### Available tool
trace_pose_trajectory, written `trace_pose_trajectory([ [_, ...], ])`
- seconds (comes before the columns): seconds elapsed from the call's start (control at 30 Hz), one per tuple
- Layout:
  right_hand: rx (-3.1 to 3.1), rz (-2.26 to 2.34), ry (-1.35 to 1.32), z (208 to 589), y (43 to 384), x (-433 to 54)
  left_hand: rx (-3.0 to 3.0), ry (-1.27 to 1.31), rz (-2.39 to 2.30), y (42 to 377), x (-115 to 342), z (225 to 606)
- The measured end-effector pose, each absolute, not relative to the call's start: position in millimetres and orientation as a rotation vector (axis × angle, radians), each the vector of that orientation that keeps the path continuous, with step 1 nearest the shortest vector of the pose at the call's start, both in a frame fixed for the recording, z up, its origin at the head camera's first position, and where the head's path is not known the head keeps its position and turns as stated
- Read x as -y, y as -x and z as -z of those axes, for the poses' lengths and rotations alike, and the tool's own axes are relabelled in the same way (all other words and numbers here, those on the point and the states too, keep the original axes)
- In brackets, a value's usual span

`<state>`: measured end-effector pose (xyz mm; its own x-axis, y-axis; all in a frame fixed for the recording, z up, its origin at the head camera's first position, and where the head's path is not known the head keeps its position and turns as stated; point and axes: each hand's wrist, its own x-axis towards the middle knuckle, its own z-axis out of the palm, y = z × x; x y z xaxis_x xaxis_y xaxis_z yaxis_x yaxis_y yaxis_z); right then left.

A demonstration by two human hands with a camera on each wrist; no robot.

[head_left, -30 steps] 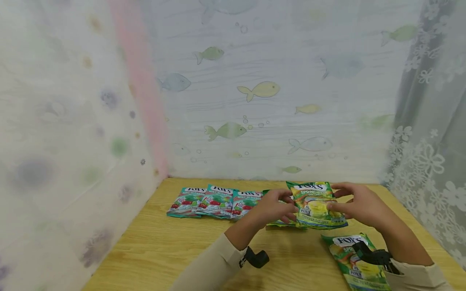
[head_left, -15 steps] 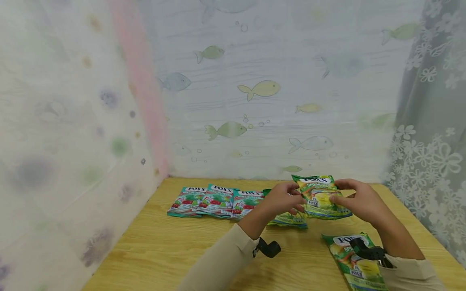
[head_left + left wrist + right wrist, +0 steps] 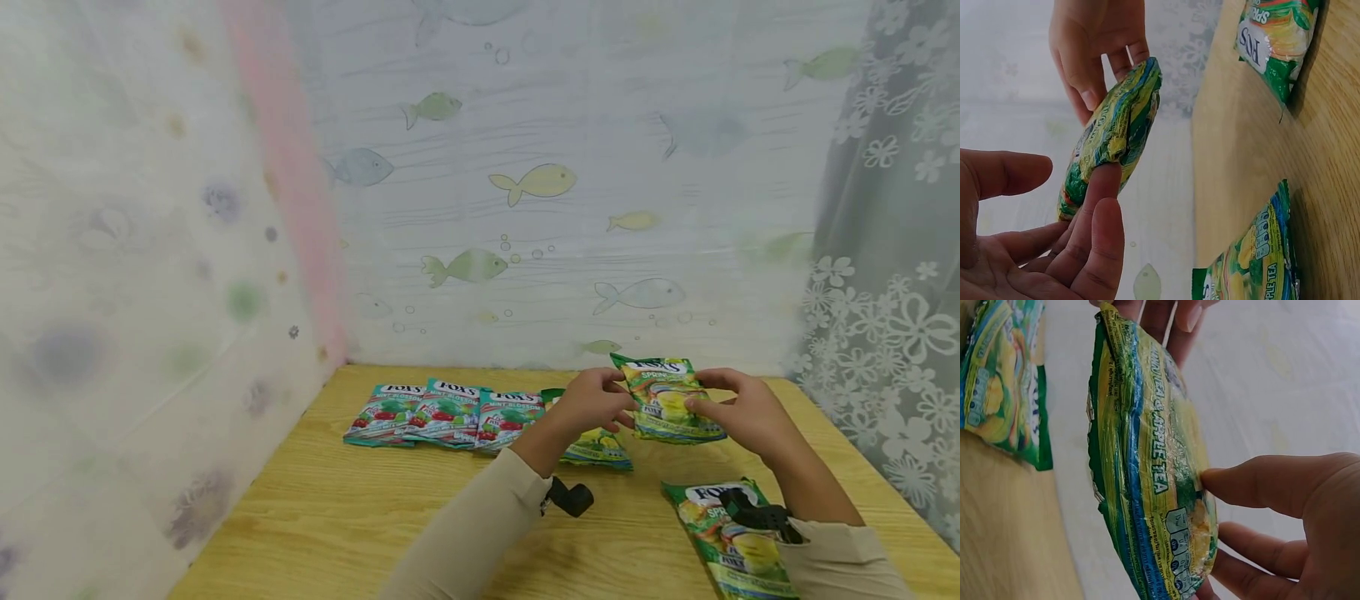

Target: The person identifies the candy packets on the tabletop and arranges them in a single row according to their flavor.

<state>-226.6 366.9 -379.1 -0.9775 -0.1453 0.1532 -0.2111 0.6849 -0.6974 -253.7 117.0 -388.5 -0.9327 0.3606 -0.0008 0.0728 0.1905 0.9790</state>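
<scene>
A green and yellow Fox's candy bag [image 3: 663, 404] is held up above the table, between both hands. My right hand [image 3: 750, 414] pinches its right side; in the right wrist view the thumb [image 3: 1254, 481] presses on the front and the fingers lie behind. My left hand [image 3: 588, 407] is at the bag's left side. In the left wrist view its fingers [image 3: 1100, 206] touch the bag from behind, while the thumb [image 3: 1016, 174] stands apart from it. A second green bag [image 3: 600, 450] lies behind and below the left hand, partly hidden.
Three teal Fox's candy bags [image 3: 446, 412] lie in an overlapping row at the back left of the wooden table [image 3: 322, 517]. Another green bag [image 3: 738, 542] lies near the front right, partly under the right forearm. A fish-print sheet [image 3: 555, 250] hangs behind the table.
The held bag has risen and shifted slightly right, with both hands moving along. More of the green bag on the table now shows beneath the left hand.
</scene>
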Motion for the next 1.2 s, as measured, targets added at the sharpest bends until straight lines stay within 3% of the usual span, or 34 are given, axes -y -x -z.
trace_pose_trajectory([
  [1.2, 2.805, -1.292, -0.218, 418, 247, -366, -2.292, -0.207, -1.887, 263, -133, 433],
])
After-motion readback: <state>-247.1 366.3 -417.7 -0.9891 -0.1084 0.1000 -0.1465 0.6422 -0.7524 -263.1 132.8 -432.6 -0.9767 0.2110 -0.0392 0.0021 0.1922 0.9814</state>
